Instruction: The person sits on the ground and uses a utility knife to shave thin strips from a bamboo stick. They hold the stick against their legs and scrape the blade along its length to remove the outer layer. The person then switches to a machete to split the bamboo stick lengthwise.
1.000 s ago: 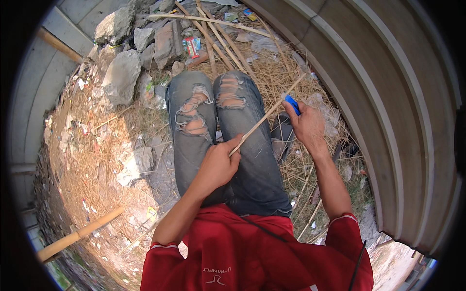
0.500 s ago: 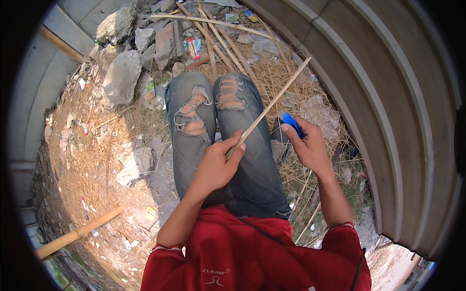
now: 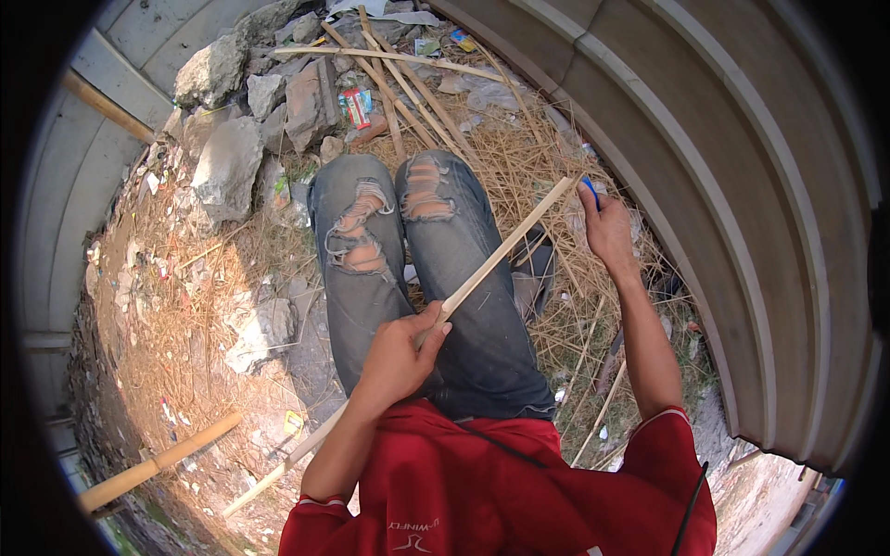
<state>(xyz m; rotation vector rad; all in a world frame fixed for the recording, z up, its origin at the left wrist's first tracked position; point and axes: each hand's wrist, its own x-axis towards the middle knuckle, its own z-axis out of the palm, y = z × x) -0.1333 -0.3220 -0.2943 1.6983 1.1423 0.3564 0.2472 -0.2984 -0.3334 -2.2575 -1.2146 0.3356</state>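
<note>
A long pale bamboo strip slants across my thighs, from the lower left up to the right. My left hand is closed round it over my lap, and its lower end passes under my left forearm. Beside the strip's upper tip, my right hand grips a blue-handled utility knife. Only part of the blue handle shows, and the blade cannot be made out. Torn grey jeans cover my bent legs under the strip.
Several bamboo strips lie ahead on dry straw, next to broken concrete chunks. Ribbed metal sheeting curves along the right. At the lower left a bamboo pole juts in. Litter dots the ground.
My right hand has moved up and outward with the knife, to the strip's tip. The strip has slid down through my left hand, and its lower end now shows past my forearm.
</note>
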